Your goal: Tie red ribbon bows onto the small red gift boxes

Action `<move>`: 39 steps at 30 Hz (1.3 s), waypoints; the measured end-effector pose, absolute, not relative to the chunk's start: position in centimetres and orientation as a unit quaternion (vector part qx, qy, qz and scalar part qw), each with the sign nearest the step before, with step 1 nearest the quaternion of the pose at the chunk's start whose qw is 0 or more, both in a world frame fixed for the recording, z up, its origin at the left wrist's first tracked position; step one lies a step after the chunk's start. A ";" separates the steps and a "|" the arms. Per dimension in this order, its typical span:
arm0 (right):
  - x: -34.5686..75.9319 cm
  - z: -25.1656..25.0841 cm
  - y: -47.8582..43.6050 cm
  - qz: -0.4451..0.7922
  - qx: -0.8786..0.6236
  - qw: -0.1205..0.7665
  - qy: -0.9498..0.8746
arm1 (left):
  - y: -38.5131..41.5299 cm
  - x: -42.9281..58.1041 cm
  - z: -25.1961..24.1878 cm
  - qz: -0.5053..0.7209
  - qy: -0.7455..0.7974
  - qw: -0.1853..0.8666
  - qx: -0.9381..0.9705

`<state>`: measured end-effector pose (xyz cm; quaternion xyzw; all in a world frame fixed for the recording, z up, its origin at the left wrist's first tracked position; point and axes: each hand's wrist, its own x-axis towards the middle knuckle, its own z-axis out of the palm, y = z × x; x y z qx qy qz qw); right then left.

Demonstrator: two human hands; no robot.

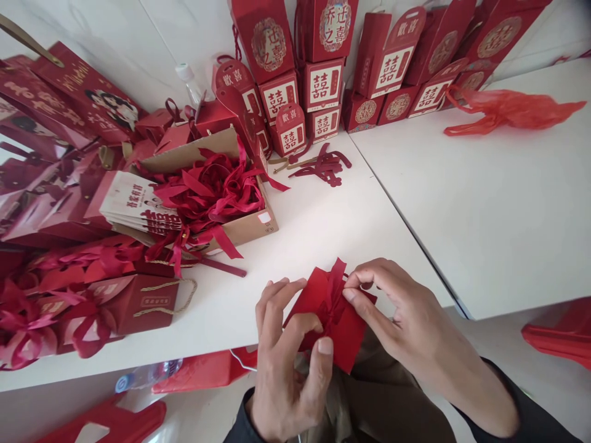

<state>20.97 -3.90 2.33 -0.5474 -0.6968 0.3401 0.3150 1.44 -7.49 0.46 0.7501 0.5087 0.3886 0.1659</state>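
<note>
A small red paper box (344, 329) with a red ribbon (333, 289) on top is held at the near edge of the white table (323, 227). My left hand (286, 363) grips the box from below and the left, thumb pressed on its face. My right hand (397, 314) pinches the ribbon at the box's top, fingers closed together.
A cardboard box (244, 227) full of red ribbons sits to the left, with flat red cards and gift bags (138, 301) beside it. Stacked red gift boxes (318, 86) line the back wall. A red plastic bag (512, 111) lies on the right-hand table. Loose ribbons (323, 166) lie mid-table.
</note>
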 end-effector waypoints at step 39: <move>22.2 1.8 -2.5 0.444 -0.601 0.343 -0.568 | -10.1 1.4 -4.6 0.430 0.551 0.323 0.638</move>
